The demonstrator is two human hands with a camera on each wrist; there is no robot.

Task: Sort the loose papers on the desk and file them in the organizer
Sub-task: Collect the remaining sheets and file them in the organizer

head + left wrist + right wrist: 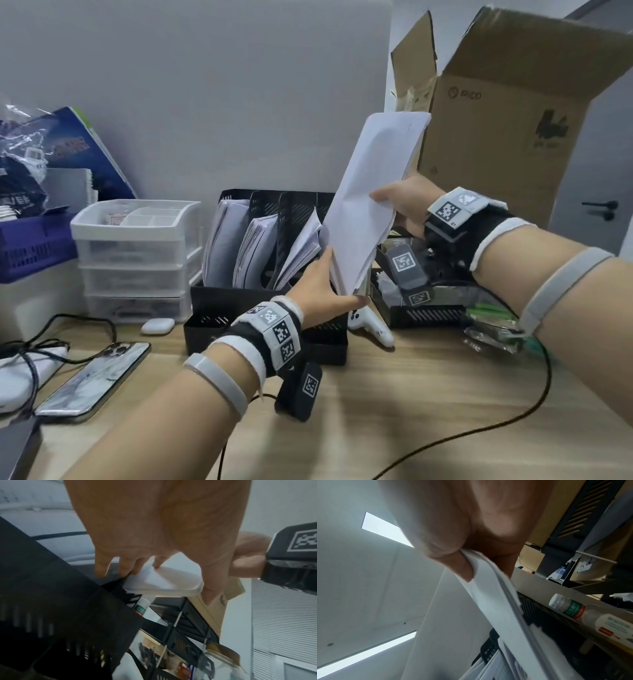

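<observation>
While both hands grip, paper stack [368, 202] tilts above organizer [263, 274].

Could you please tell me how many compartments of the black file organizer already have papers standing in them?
3: the left slot, the middle slot and the right slot of the black organizer each hold papers. Any slot behind the held paper stack is hidden.

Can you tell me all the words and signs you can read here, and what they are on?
"PICO": printed on the open brown cardboard box, with a round logo beside it.
Dark emblem lower on that box: too blurred to read.
Green label on the clear plastic bottle: characters too blurred to read.
Blue printed booklet: orange lettering, unreadable.
Black-and-white square code tags on the wristbands: patterns, no words.
</observation>
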